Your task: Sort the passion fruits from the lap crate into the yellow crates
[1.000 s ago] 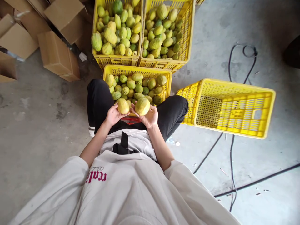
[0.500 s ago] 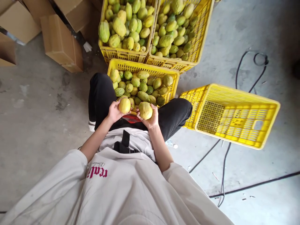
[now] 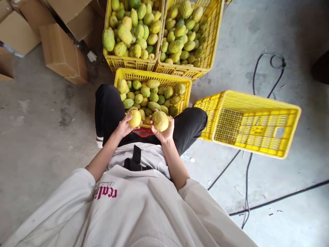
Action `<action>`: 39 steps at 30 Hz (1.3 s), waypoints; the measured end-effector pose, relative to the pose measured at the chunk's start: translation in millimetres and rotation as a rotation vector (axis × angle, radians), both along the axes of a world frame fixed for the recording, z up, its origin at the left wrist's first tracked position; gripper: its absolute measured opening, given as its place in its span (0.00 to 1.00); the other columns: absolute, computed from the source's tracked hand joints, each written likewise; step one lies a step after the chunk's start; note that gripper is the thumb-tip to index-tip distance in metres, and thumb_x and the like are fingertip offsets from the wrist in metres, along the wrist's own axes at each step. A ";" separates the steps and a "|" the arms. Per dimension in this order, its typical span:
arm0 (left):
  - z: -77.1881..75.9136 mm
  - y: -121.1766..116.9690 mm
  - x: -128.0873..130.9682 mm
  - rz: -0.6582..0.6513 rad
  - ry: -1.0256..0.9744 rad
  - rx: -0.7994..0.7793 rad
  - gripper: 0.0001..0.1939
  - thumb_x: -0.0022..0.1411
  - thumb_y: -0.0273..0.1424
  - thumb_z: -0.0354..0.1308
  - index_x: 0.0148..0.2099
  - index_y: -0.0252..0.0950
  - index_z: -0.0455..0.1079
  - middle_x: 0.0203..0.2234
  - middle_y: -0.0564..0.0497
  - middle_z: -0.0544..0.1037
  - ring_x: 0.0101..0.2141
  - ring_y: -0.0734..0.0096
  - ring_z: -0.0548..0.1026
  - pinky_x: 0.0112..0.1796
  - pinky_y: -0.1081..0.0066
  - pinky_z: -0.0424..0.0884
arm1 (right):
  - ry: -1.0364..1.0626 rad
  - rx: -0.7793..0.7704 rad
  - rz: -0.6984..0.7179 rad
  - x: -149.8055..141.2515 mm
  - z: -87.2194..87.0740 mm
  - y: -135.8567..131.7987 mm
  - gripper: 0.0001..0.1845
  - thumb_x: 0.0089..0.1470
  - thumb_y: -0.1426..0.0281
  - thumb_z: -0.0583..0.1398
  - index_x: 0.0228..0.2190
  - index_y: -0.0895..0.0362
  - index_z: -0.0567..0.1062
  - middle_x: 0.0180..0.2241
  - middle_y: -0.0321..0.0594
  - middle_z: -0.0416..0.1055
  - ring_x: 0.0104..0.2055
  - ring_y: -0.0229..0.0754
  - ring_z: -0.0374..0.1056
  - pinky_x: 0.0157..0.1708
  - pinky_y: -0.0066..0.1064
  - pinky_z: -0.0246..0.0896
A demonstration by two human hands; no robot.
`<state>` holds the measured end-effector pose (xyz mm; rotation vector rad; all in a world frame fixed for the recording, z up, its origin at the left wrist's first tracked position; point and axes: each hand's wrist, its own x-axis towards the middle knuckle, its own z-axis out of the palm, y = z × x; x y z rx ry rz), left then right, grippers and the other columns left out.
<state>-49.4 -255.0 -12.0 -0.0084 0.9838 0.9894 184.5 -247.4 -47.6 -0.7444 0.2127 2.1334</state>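
My left hand (image 3: 123, 127) is closed around a round yellow fruit (image 3: 135, 118) that looks like a small papaya. In my right hand (image 3: 166, 133) sits a larger greenish-yellow papaya (image 3: 159, 121), with its smooth, rounded side facing up. Both fruits are held apart from each other, above the near edge of a low yellow crate (image 3: 189, 90). That crate contains more green and yellow papayas (image 3: 153, 97) and stands between my knees. Some of my fingers are hidden behind the fruits.
Two yellow crates (image 3: 157, 65) heaped with papayas stand beyond the low one. To the right, an empty yellow crate (image 3: 257, 151) lies tipped on its side. Cardboard boxes (image 3: 60, 51) are at the far left, and black cables (image 3: 277, 199) run over the concrete floor.
The view has shifted slightly. Both hands still hold their fruits; the one in my right hand has turned a little, and my left fingers have shifted around theirs.
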 end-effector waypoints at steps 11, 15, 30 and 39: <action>5.2 4.0 3.6 0.030 -0.030 -0.070 0.28 0.79 0.34 0.53 0.76 0.37 0.73 0.49 0.41 0.91 0.46 0.50 0.93 0.40 0.61 0.88 | -0.148 -0.024 -0.028 -12.5 9.4 0.0 0.24 0.61 0.60 0.70 0.57 0.46 0.80 0.44 0.41 0.88 0.51 0.56 0.87 0.51 0.52 0.91; 3.5 4.2 5.3 0.111 0.030 -0.108 0.26 0.84 0.38 0.60 0.78 0.45 0.71 0.49 0.47 0.90 0.40 0.61 0.91 0.39 0.68 0.83 | -0.168 -0.031 -0.077 -15.0 19.7 1.2 0.23 0.59 0.55 0.68 0.54 0.46 0.81 0.52 0.46 0.89 0.66 0.65 0.84 0.60 0.65 0.87; -9.4 -1.1 4.9 -0.176 0.168 0.042 0.15 0.66 0.31 0.74 0.53 0.42 0.78 0.44 0.50 0.88 0.33 0.63 0.86 0.27 0.69 0.81 | -0.176 0.013 0.027 -14.1 0.8 -0.5 0.17 0.65 0.58 0.73 0.50 0.48 0.77 0.40 0.39 0.86 0.38 0.50 0.86 0.33 0.37 0.88; -10.4 4.4 -0.5 -0.043 -0.008 -0.060 0.25 0.71 0.33 0.61 0.68 0.40 0.75 0.47 0.44 0.89 0.42 0.51 0.92 0.38 0.60 0.89 | -0.262 -0.020 -0.045 -17.6 5.3 2.7 0.20 0.54 0.59 0.66 0.49 0.49 0.81 0.46 0.48 0.90 0.62 0.67 0.87 0.55 0.62 0.91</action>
